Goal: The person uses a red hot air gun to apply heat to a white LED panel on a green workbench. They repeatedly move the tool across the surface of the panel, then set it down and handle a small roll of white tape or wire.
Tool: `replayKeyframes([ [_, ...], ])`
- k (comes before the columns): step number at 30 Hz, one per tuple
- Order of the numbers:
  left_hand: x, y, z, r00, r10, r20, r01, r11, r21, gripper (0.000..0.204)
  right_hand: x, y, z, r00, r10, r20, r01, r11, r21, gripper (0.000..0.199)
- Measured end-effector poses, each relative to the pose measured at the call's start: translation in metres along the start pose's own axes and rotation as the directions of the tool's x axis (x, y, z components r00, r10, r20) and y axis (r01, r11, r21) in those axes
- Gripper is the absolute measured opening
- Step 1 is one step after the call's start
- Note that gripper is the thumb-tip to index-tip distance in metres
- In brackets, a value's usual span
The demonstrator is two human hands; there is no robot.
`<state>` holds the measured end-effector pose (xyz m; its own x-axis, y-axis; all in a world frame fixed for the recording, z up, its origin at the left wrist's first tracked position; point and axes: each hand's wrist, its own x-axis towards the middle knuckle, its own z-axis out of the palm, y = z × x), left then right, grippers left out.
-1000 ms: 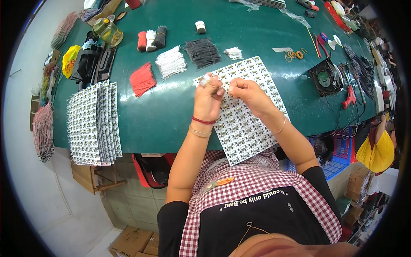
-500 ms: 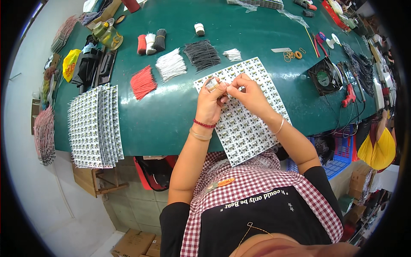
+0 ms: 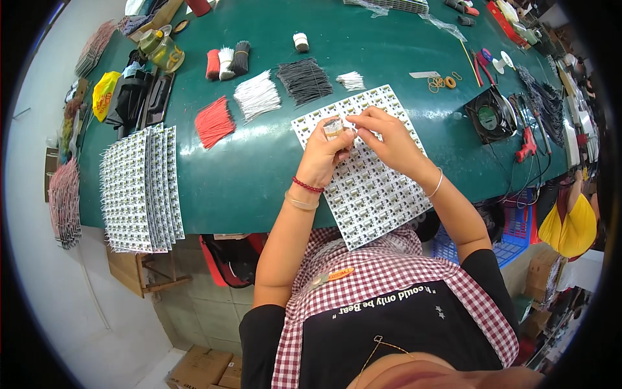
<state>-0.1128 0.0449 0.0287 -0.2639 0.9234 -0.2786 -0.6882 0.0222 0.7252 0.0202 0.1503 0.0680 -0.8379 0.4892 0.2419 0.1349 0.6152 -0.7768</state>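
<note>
In my left hand is a small bundle of short white wires with a tan band round it, my fingers closed about it. My right hand is just beside it, thumb and index finger bent toward the bundle and my left thumb. Whatever those fingertips pinch is too small to make out. Beneath both hands lies a large white sheet of small circuit boards, slanted across the table's front edge. Beyond it lie loose piles of red wires, white wires, black wires and shorter white wires.
Stacked board sheets stand at the left of the green table. Banded wire bundles and a white roll-shaped bundle lie farther back. At right are rubber bands, a fan and a red-handled tool.
Both hands have shifted slightly right. My right fingertips have come away from my left thumb and moved up beside the bundle, which now shows more plainly.
</note>
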Motion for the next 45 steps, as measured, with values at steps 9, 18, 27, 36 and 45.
replayKeyframes([
  [9,0.001,-0.003,-0.003,1.0,-0.02,0.005,0.02,1.0,0.011,0.033,-0.006,-0.004,-0.001,0.999,-0.031,-0.029,0.031,0.999,-0.024,0.019],
  [18,-0.002,0.0,0.0,0.995,-0.097,0.032,0.096,0.994,0.044,0.04,0.005,0.005,-0.019,0.975,-0.108,0.195,0.106,0.994,0.025,0.012],
  [27,0.001,-0.002,-0.01,0.991,-0.102,0.087,0.104,0.994,-0.026,0.034,0.025,0.021,-0.024,0.951,-0.181,0.25,0.179,0.983,0.034,0.008],
  [36,0.002,0.004,-0.004,0.993,0.044,0.112,-0.012,0.962,-0.274,0.036,0.07,0.113,-0.012,0.986,0.087,-0.142,-0.137,0.91,-0.391,0.015],
  [45,-0.001,0.003,-0.008,0.967,0.101,0.235,-0.022,0.948,-0.317,0.036,0.029,0.01,-0.019,0.962,-0.26,0.083,0.268,0.958,-0.105,0.057],
])
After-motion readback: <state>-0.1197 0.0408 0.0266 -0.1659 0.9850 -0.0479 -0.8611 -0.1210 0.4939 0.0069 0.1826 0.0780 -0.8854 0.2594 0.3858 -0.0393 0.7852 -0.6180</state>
